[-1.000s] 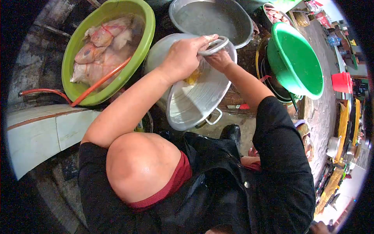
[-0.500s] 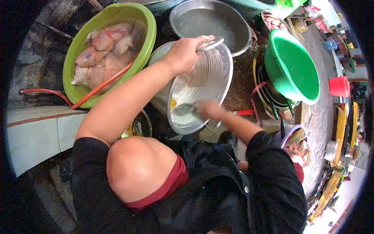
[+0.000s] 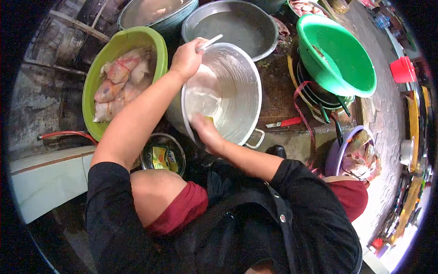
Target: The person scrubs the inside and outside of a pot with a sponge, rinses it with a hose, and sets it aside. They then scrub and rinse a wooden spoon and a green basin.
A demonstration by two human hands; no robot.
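A large aluminium pot (image 3: 242, 77) is tipped so that its mouth faces me, with whitish suds streaking its inner wall. My left hand (image 3: 188, 59) is closed around the pot's upper handle (image 3: 211, 42). At the near left rim, my right hand (image 3: 206, 131) presses a scrubbing sponge (image 3: 209, 119) against the pot. Only a yellowish edge of the sponge shows; the hand is slightly blurred and covers the rest. The pot's other handle (image 3: 258, 139) sticks out at the lower right.
Fish heads soak in a lime-green basin (image 3: 162, 50) at left. A grey tub of water (image 3: 271, 48) stands behind the pot. To the right are a green basin (image 3: 337, 59), a red-handled knife (image 3: 289, 122) and a purple basin (image 3: 335, 155) of fish pieces. A bowl with packets (image 3: 181, 157) sits near my knee.
My right hand has moved left with the sponge, from inside the pot to its near left rim. The pot has tilted, showing its bottom, and my left hand has shifted left on the handle.
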